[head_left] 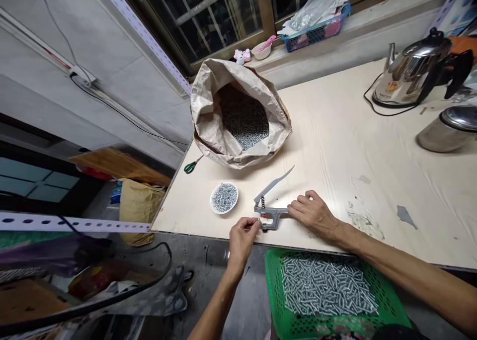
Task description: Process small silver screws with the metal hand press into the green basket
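Observation:
A grey hand press tool (271,212) with a raised lever lies near the front edge of the pale table (335,146). My left hand (243,236) is pinched at the tool's jaw, holding something too small to make out. My right hand (313,212) rests on the tool's handle, fingers curled over it. A small white dish of silvery screws (224,197) sits just left of the tool. Below the table edge, a green basket (276,300) holds many silvery screws.
An open paper sack (208,116) of dark small parts stands behind the tool. Green-handled scissors (193,166) lie at the table's left edge. A steel kettle (413,74) and a metal pot (449,127) stand at the far right. A blue basket (316,32) sits on the windowsill.

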Demonstrator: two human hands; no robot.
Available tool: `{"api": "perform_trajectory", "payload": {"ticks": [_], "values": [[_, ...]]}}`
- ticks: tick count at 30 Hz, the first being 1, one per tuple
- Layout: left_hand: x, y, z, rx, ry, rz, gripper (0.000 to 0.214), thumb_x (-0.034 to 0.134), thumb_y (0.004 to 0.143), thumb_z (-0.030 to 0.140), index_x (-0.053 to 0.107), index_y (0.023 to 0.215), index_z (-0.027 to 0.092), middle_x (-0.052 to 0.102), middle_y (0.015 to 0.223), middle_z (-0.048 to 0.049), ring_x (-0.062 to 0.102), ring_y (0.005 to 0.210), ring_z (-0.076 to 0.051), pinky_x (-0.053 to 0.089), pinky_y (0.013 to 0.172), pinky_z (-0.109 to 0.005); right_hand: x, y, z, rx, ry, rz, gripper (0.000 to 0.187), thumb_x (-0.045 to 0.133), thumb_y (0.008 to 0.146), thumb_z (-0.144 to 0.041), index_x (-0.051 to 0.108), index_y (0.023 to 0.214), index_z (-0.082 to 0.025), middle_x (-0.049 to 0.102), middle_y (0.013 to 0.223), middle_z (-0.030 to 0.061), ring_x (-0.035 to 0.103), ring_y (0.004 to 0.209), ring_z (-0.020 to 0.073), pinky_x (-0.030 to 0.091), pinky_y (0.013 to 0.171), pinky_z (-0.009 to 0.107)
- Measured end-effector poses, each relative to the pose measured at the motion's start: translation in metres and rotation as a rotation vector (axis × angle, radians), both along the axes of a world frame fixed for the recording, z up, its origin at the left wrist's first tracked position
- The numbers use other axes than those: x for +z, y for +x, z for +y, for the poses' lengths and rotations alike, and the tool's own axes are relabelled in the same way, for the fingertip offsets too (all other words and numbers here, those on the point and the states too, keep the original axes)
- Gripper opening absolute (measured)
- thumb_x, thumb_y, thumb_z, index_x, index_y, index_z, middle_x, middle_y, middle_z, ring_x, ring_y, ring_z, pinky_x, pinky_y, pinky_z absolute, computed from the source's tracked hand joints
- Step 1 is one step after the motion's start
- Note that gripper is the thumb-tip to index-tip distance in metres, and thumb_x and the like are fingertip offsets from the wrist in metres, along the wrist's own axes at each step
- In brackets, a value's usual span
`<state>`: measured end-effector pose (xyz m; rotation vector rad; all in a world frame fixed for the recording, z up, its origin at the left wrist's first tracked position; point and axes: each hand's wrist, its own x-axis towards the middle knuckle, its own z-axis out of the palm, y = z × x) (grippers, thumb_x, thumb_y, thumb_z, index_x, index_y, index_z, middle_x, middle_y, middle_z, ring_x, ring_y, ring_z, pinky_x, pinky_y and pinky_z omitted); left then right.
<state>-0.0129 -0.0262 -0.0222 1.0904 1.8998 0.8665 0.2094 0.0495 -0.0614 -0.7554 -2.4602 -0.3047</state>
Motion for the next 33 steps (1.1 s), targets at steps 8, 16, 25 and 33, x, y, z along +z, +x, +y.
{"api": "perform_trajectory", "payload": {"ticks": [8,16,25,33], "values": [[-0.006,0.002,0.011,-0.042,-0.1,-0.031,0.032,0.067,0.063,0.043,0.068,0.071,0.012,0.061,0.061,-0.0009,0.05,0.052,-0.01,0.039,0.049,-0.021,0.0,0.0,0.0,0.0,0.003,0.014,0.025,0.041,0.095,-0.014,0.055,0.075,-0.018,0.055,0.067,-0.0002,0.037,0.068,0.0155,0.024,0.07,0.034],[0.011,-0.009,0.043,-0.309,-0.612,-0.118,0.027,0.071,0.062,0.037,0.056,0.053,0.016,0.045,0.039,0.007,0.036,0.035,-0.004,0.023,0.037,-0.018,-0.005,-0.002,0.002,0.007,-0.233,-0.095,0.027,0.037,0.096,-0.014,0.055,0.076,-0.02,0.059,0.075,0.0008,0.041,0.07,0.0161,0.024,0.071,0.035],[0.013,-0.004,0.037,-0.248,-0.803,-0.157,0.029,0.078,0.061,0.036,0.058,0.055,0.015,0.056,0.042,0.0034,0.05,0.038,-0.007,0.038,0.043,-0.019,0.01,0.009,0.006,0.056,-0.571,-0.085,0.04,0.058,0.084,-0.049,0.057,0.109,-0.018,0.059,0.116,0.0117,0.05,0.102,0.0251,0.035,0.084,0.04],[0.014,-0.002,0.033,-0.213,-0.791,-0.154,0.028,0.077,0.064,0.033,0.058,0.057,0.015,0.056,0.04,0.004,0.048,0.035,-0.007,0.04,0.041,-0.019,0.011,0.013,0.059,0.167,-0.593,-0.248,0.105,0.073,0.054,-0.069,0.039,0.137,-0.015,0.039,0.14,0.0199,0.026,0.132,0.0416,0.026,0.1,0.059]]}}
